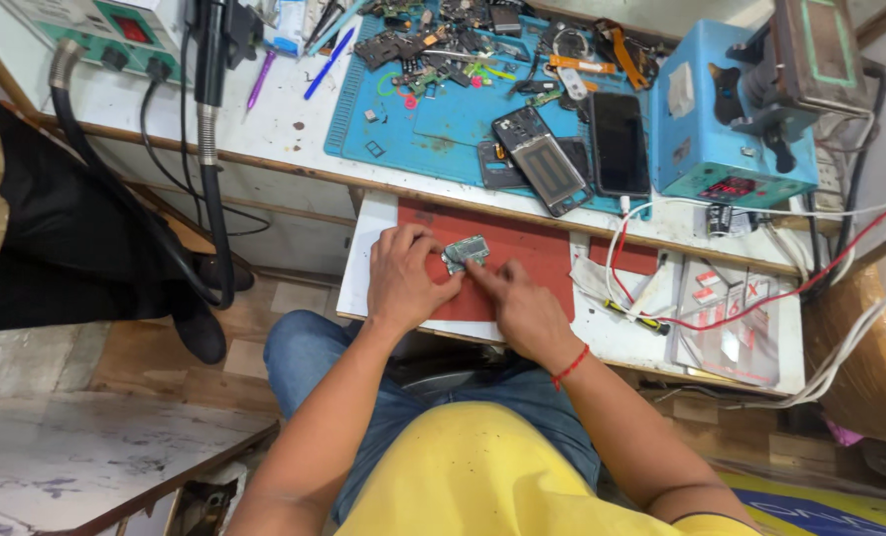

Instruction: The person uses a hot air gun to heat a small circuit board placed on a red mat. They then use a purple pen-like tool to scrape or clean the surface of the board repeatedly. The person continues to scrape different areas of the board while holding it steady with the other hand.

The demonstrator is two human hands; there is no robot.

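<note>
A small grey-green circuit board (pixel 466 250) lies on a red mat (pixel 522 260) on a pull-out shelf below the bench. My left hand (pixel 403 278) pinches the board's left end between thumb and fingers. My right hand (pixel 517 303), with a red thread round the wrist, presses a fingertip against the board's near right edge. Both forearms reach forward from my lap, over blue jeans and a yellow shirt.
On the bench above, a blue work mat (pixel 443 129) carries opened phones (pixel 542 159), a black phone (pixel 618 142) and several loose parts. A blue machine (pixel 721 119) stands at right, a soldering station (pixel 105 35) with hoses at left. White and red cables (pixel 641 298) trail over the shelf.
</note>
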